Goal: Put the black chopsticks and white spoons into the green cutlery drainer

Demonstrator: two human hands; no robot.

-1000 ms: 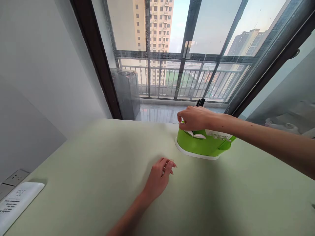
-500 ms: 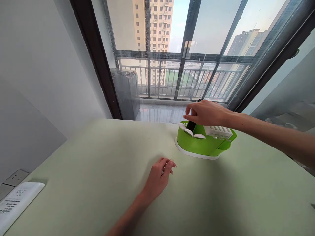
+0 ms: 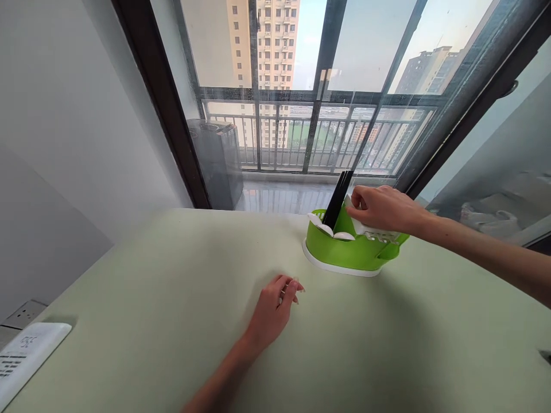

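A green cutlery holder [image 3: 344,252] on a white base stands at the far side of the pale green table [image 3: 150,321]. Black chopsticks [image 3: 339,198] lean upright in it, with white spoons [image 3: 326,228] beside them. My right hand [image 3: 381,209] lies over the holder's white slotted rack [image 3: 379,234], its bent fingertips just right of the chopsticks and apart from them. My left hand [image 3: 273,307] rests palm down on the table in front of the holder, fingers loosely curled and holding nothing.
A white device with printed text [image 3: 26,358] and a wall socket [image 3: 23,314] sit at the table's left edge. Behind the table is a large window with a dark frame [image 3: 159,103], a balcony railing and a grey appliance [image 3: 219,160] outside.
My right hand lifted from the holder's left part, held the tops of the chopsticks, then let them go and shifted right onto the white rack. The chopsticks now stand free. My left hand stayed put.
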